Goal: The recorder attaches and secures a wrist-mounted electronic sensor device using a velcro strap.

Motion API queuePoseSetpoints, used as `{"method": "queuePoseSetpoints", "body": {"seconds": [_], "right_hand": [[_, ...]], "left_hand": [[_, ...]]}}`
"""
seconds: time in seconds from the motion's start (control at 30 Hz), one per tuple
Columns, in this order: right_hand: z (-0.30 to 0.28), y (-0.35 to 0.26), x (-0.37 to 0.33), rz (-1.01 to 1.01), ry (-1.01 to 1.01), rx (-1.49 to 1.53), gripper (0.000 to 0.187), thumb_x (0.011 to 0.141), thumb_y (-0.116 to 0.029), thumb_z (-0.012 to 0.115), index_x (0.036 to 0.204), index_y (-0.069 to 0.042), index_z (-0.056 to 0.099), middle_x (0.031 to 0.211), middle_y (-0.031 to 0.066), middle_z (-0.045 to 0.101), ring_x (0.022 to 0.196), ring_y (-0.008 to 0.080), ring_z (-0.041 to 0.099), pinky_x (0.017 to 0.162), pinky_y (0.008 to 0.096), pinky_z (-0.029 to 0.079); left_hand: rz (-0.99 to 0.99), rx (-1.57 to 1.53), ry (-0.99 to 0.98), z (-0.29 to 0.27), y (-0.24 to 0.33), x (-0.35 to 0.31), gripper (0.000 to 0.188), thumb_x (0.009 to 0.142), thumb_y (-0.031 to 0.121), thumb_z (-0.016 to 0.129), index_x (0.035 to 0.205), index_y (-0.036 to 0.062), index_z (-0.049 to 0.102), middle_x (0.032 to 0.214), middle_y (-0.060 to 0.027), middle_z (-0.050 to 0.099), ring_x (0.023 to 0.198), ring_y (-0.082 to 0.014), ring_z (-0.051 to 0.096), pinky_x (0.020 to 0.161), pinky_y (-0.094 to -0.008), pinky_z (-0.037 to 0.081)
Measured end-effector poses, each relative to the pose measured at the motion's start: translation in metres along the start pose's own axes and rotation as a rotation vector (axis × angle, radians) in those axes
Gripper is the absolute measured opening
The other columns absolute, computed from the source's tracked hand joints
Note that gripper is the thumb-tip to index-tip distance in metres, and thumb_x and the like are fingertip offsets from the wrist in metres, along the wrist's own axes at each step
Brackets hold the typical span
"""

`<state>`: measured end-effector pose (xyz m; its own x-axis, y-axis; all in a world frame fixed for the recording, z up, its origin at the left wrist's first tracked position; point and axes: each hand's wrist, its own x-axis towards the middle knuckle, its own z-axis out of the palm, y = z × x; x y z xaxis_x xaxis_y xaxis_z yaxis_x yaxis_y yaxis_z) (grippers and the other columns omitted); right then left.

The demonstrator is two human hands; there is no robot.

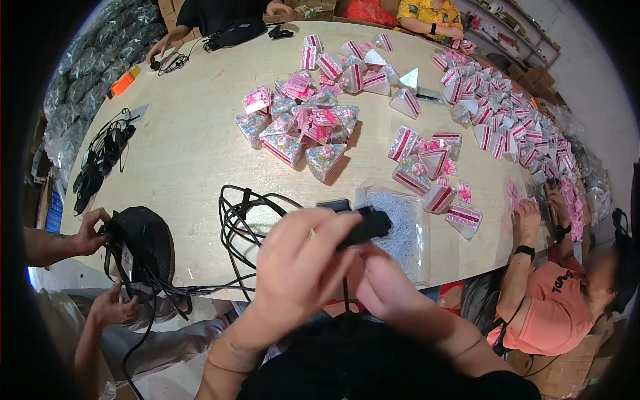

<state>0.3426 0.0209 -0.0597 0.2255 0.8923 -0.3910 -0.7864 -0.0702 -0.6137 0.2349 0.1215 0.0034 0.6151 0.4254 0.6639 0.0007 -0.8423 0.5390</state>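
In front of my chest, my left hand [293, 263] is closed around a small black object [365, 228], its exact kind unclear. My right hand [387, 280] meets it from below with curled fingers, partly hidden and slightly blurred; what they pinch does not show. A thin dark cable [346, 293] hangs down below the hands. Just beyond them lies a clear plastic tray [425, 257] with pale blue shredded filler [399, 230]. A loose coil of black cable [230, 217] rests on the table left of my left hand.
Cake-slice-shaped boxes [303, 130] lie in groups on the table [180, 140], with a large heap [513, 120] at right. At left, another person's hands [93, 233] hold a black bag [143, 240]. A person in an orange shirt [547, 307] works at right; two others sit across.
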Motion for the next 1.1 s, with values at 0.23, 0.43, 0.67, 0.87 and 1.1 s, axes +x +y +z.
{"method": "queuePoseSetpoints", "body": {"seconds": [0.23, 0.43, 0.67, 0.87, 1.1], "right_hand": [[0.006, -0.011, -0.018, -0.745, 0.200, -0.769, 0.044, 0.088, -0.012, 0.061, 0.127, -0.005, 0.042, 0.120, 0.0079, 0.044, 0.105, 0.0177, 0.045, 0.094, 0.0308, 0.035], [0.024, -0.061, -0.020, -1.006, 0.172, -1.407, 0.036, 0.078, -0.008, 0.069, 0.113, -0.003, 0.060, 0.113, 0.0141, 0.055, 0.109, 0.0293, 0.048, 0.095, 0.0358, 0.037], [0.027, -0.076, -0.025, -0.901, -0.082, -1.228, 0.030, 0.079, -0.004, 0.067, 0.107, 0.000, 0.059, 0.106, 0.0148, 0.058, 0.092, 0.0286, 0.059, 0.079, 0.0343, 0.047], [0.017, -0.083, -0.018, -0.975, -0.216, -1.315, 0.026, 0.084, -0.004, 0.062, 0.109, -0.001, 0.059, 0.108, 0.0105, 0.058, 0.090, 0.0200, 0.055, 0.072, 0.0285, 0.045], [0.025, -0.075, -0.010, -1.174, -0.160, -1.422, 0.023, 0.079, 0.001, 0.063, 0.101, -0.001, 0.060, 0.094, 0.0134, 0.062, 0.079, 0.0324, 0.058, 0.072, 0.0365, 0.047]], "left_hand": [[-0.301, -0.238, -0.027, 0.004, -0.018, 0.005, 0.030, 0.076, 0.008, 0.073, 0.104, 0.0002, 0.065, 0.092, -0.0128, 0.062, 0.081, -0.0244, 0.063, 0.072, -0.0307, 0.050], [-0.353, -0.347, -0.099, 0.004, -0.012, 0.000, 0.031, 0.076, 0.007, 0.073, 0.106, -0.0008, 0.065, 0.093, -0.0131, 0.063, 0.084, -0.0238, 0.063, 0.075, -0.0306, 0.049], [-0.432, -0.589, -0.073, 0.000, -0.003, 0.001, 0.041, 0.076, 0.003, 0.072, 0.116, 0.0014, 0.061, 0.105, -0.0144, 0.061, 0.091, -0.0255, 0.065, 0.079, -0.0323, 0.052], [0.061, -0.274, -0.193, -0.007, -0.020, 0.012, 0.039, 0.073, -0.006, 0.071, 0.110, 0.0061, 0.067, 0.102, -0.0107, 0.060, 0.081, -0.0193, 0.065, 0.069, -0.0283, 0.055], [0.269, -0.229, 0.076, 0.010, -0.042, 0.004, 0.028, 0.065, 0.001, 0.077, 0.092, 0.0057, 0.072, 0.087, -0.0066, 0.062, 0.075, -0.0201, 0.064, 0.062, -0.0273, 0.052]]}}
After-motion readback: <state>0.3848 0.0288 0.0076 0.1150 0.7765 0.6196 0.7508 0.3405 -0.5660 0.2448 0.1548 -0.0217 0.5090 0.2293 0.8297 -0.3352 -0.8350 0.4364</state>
